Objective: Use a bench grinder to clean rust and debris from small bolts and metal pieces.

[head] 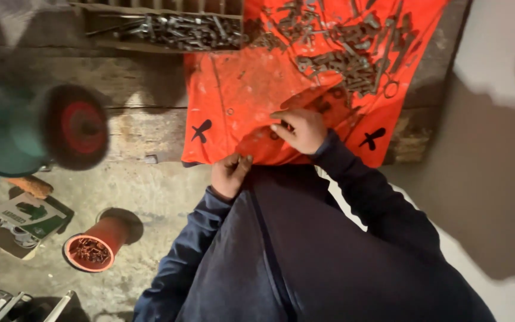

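Note:
An orange cloth (239, 101) with black marks lies over a worn wooden workbench (138, 119). A pile of rusty metal parts (341, 53) is heaped on its far half. My right hand (299, 129) rests on the cloth near its front edge, fingers bent over a small dark piece; whether it grips it I cannot tell. My left hand (229, 175) is just below the cloth's front edge, fingers curled inward, its contents hidden. Both arms wear dark blue sleeves.
A wooden tray (174, 30) of rusty bolts sits at the back of the bench. A bench grinder with a wire wheel (75, 126) stands at left. On the floor are an orange pot of small parts (93, 247) and a box (28, 217).

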